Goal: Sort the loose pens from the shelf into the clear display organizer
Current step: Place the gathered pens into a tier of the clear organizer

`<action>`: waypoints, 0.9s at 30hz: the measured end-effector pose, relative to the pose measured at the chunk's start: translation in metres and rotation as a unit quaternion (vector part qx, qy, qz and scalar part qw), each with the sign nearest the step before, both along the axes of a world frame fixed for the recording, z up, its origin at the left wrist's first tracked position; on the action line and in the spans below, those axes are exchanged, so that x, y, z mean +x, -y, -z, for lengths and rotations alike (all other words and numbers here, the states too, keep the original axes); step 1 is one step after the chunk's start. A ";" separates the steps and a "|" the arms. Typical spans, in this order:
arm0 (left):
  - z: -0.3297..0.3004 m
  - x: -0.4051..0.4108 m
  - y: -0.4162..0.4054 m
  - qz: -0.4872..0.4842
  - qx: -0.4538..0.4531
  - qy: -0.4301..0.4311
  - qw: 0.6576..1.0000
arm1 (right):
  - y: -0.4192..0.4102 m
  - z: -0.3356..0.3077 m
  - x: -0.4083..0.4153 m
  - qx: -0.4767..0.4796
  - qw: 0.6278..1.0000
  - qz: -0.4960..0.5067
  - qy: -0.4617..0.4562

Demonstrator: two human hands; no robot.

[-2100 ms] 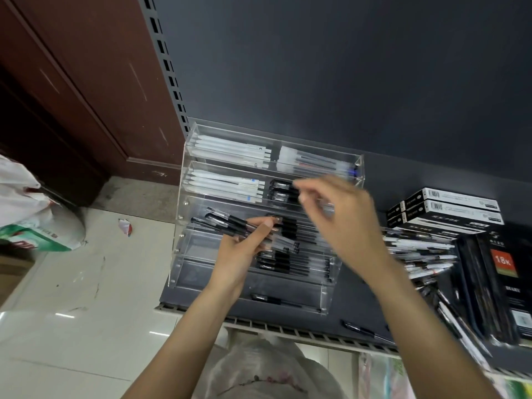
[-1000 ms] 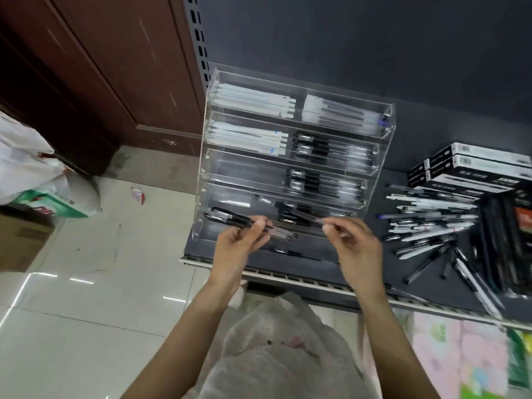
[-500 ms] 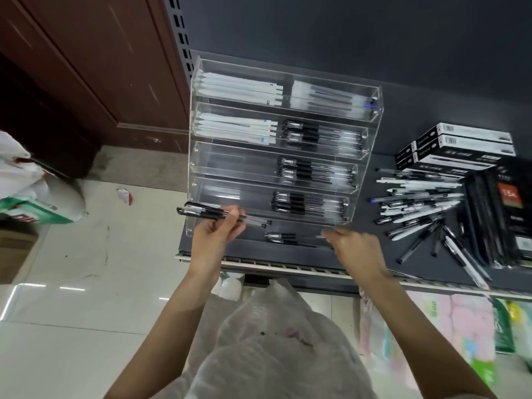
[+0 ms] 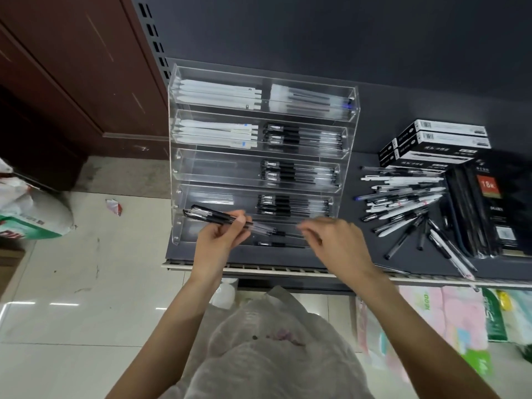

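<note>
A dark grey shop shelf (image 4: 359,260) with a pale slotted front edge stands against a dark back panel, beside a brown wooden door and a glossy tiled floor. On it stands the clear display organizer (image 4: 259,156), a stepped acrylic rack of five tiers, each split into left and right bins. White pens fill the two upper left bins; black-capped clear pens lie in the right bins, and the lower left bins look bare. Your left hand (image 4: 220,240) pinches a small bundle of black-grip pens (image 4: 218,218) between thumb and curled fingers, held slanted in front of the lowest tiers. Your right hand (image 4: 336,243) hovers at the bottom right bin with its fingers curled and blurred; you cannot tell whether they hold anything. Two pens (image 4: 276,239) lie in that bottom bin. To the right, well apart, the loose pens (image 4: 403,203) sprawl in a heap, black and white mixed. Beyond them sit black pen boxes (image 4: 434,145) and dark notebooks (image 4: 489,208).
</note>
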State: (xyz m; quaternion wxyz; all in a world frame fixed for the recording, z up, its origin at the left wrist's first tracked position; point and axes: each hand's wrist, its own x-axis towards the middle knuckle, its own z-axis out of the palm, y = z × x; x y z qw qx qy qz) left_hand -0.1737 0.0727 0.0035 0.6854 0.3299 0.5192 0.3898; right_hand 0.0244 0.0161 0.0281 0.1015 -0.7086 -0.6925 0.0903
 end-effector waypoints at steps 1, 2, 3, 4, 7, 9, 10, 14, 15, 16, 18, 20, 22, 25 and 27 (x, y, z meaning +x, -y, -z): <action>0.000 0.003 0.001 0.010 0.006 -0.003 1.000 | 0.001 -0.005 -0.004 0.060 0.992 0.031 -0.106; 0.001 0.006 0.003 0.021 0.010 -0.006 1.000 | 0.000 -0.010 -0.009 0.075 0.979 0.043 -0.186; 0.001 0.009 0.004 0.033 0.011 -0.010 0.999 | -0.003 -0.013 -0.014 0.054 0.966 0.044 -0.249; 0.001 0.012 0.005 0.046 0.013 -0.013 0.999 | -0.006 -0.013 -0.020 0.020 0.954 0.044 -0.295; -0.001 0.019 0.007 0.073 0.019 -0.018 0.997 | -0.011 -0.009 -0.030 -0.028 0.940 0.051 -0.337; -0.003 0.022 0.009 0.082 0.025 -0.023 0.996 | -0.011 -0.005 -0.029 -0.037 0.939 0.053 -0.339; -0.004 0.022 0.010 0.087 0.030 -0.025 0.995 | -0.010 -0.003 -0.027 -0.040 0.941 0.050 -0.331; -0.010 0.012 0.008 0.057 0.058 -0.028 0.996 | 0.006 0.003 0.005 0.029 0.981 0.050 -0.186; -0.011 0.006 0.006 0.035 0.063 -0.032 0.997 | 0.013 0.005 0.016 0.050 0.989 0.051 -0.128; -0.013 0.000 0.004 0.013 0.070 -0.038 0.997 | 0.020 0.009 0.025 0.057 0.994 0.049 -0.081; -0.013 -0.012 0.001 -0.025 0.074 -0.048 0.996 | 0.025 0.019 0.032 0.047 0.998 0.034 -0.019; -0.013 -0.020 -0.002 -0.062 0.063 -0.043 0.995 | 0.021 0.030 0.024 0.012 0.999 -0.003 0.050; -0.014 -0.025 -0.002 -0.084 0.058 -0.039 0.994 | 0.012 0.038 0.011 -0.044 0.989 -0.054 0.132; -0.015 -0.029 0.002 -0.102 0.061 -0.029 0.992 | 0.002 0.046 0.001 -0.140 0.971 -0.076 0.179; -0.015 -0.031 0.006 -0.104 0.063 -0.022 0.992 | -0.001 0.047 0.002 -0.147 0.966 -0.063 0.201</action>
